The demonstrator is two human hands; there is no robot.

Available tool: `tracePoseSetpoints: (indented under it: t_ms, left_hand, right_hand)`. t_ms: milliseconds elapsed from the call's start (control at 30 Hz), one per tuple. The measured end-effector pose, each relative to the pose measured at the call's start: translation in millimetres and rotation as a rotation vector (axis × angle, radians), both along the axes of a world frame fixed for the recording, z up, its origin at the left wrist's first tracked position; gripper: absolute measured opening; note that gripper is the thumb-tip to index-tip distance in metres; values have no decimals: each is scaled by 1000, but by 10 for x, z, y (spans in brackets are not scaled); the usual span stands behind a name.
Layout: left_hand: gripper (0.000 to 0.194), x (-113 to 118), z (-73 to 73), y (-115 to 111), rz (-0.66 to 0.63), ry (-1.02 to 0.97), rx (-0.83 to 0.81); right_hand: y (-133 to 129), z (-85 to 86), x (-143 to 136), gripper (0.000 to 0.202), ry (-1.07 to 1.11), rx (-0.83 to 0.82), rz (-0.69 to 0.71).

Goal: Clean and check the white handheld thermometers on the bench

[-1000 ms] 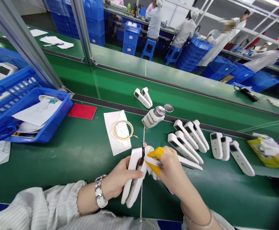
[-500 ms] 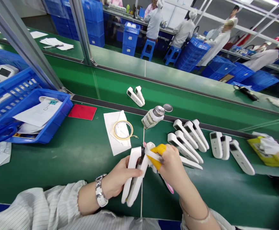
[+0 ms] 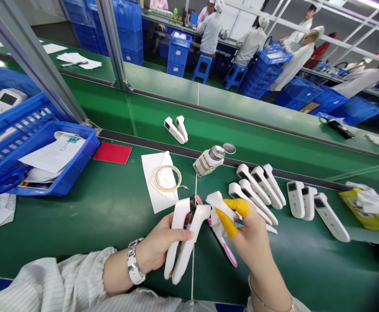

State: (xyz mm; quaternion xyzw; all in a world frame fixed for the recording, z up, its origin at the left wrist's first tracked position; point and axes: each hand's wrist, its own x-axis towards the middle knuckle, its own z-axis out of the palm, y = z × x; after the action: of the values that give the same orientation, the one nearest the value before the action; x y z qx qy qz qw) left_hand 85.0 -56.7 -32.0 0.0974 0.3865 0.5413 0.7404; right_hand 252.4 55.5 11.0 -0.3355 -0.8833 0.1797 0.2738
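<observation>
My left hand (image 3: 158,240) is closed around two white handheld thermometers (image 3: 185,255), held side by side and tilted, with their angled heads at the top. In my right hand (image 3: 253,232), yellow finger cots cover the thumb and a finger, which pinch a crumpled white wipe (image 3: 218,206). The wipe is just right of the nearer thermometer's head, with a small gap between them. Beneath it on the bench lies a pink and white brush (image 3: 230,255), partly hidden by the wipe and hand.
Several thermometers (image 3: 257,201) lie right of my hand, with three more (image 3: 331,216) farther right. A dispenser bottle (image 3: 205,162) with its lid up stands ahead. Left of it are a tape roll (image 3: 157,182) on paper, a red card (image 3: 113,153) and a blue bin (image 3: 88,149). Co-workers sit beyond.
My right hand has moved right with the wipe, away from the thermometer head it was touching. More of the brush shows. My left hand keeps its hold, nearly still.
</observation>
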Motion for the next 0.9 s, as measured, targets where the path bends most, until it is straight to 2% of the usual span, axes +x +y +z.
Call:
tracePoseSetpoints:
  t_ms: [167, 333, 400, 467, 533, 567, 633, 700, 800, 900]
  left_hand:
    - [31, -37, 62, -10, 82, -41, -23]
    - [35, -213, 197, -43, 214, -71, -72]
    - [35, -305, 232, -82, 284, -65, -116]
    - [34, -385, 249, -126, 362, -59, -144]
    - [35, -444, 259, -158, 413, -59, -152]
    - [36, -465, 266, -167, 434, -62, -155]
    - [39, -495, 284, -174, 461, -71, -165]
    - [46, -513, 304, -173, 478, -96, -181]
    - [59, -525, 321, -176, 477, -133, -203]
    - [64, -521, 327, -195, 448, -112, -248]
  right_hand:
    - [-75, 160, -217, 14, -114, -5, 214]
    - [-53, 565, -700, 18, -236, 15, 463]
    - [74, 702, -1012, 24, -218, 81, 432]
    - [294, 737, -1409, 29, -201, 119, 278]
    - [572, 636, -1853, 31, -272, 55, 61]
    - [715, 536, -2069, 34, -287, 38, -4]
    - [964, 271, -2439, 40, -319, -13, -106]
    - [1127, -16, -2686, 40, -363, -92, -181]
    - [1194, -310, -2813, 28, -386, -163, -200]
    - [1091, -339, -2676, 23, -335, -163, -146]
